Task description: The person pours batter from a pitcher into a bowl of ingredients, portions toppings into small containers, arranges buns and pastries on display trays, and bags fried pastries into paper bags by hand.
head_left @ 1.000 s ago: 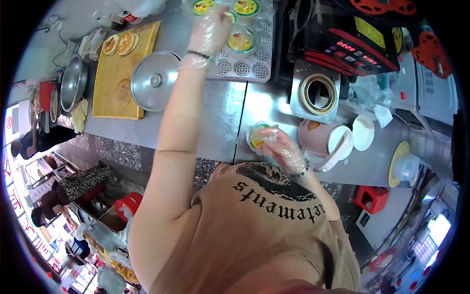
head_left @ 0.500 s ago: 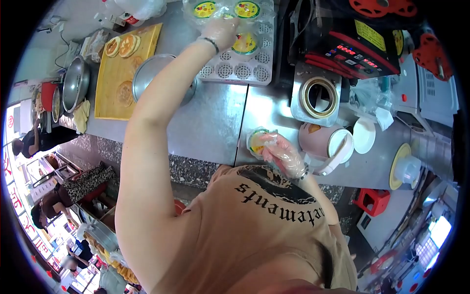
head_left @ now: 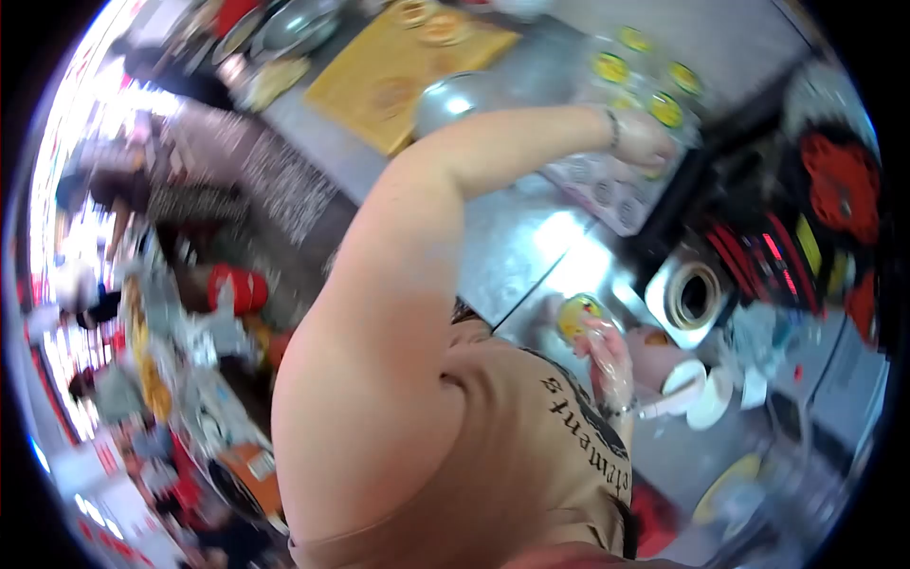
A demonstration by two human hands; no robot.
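Note:
My left hand (head_left: 646, 140), in a clear plastic glove, reaches over a pale tray (head_left: 580, 178) with round patterned wells. Its fingers are bent down around a lidded cup, of which only a bit of yellow lid shows under them; blur hides the exact grip. Several clear cups with yellow printed lids (head_left: 665, 109) stand on the tray beyond this hand. My right hand (head_left: 609, 358), also gloved, is closed on another yellow-lidded cup (head_left: 574, 316) at the steel counter near my chest.
Right of the tray is a cup-sealing machine with a ring holder (head_left: 695, 296) and red display. A pinkish jug (head_left: 652, 358) and white lid (head_left: 709, 398) sit by my right hand. Left are a metal lid (head_left: 457, 102) and a wooden board (head_left: 360, 90) with flat cakes. People are at far left.
My head has turned, so the scene is rotated and blurred. My left hand has moved from the tray's far part to its nearer right edge. My right hand stays at its cup.

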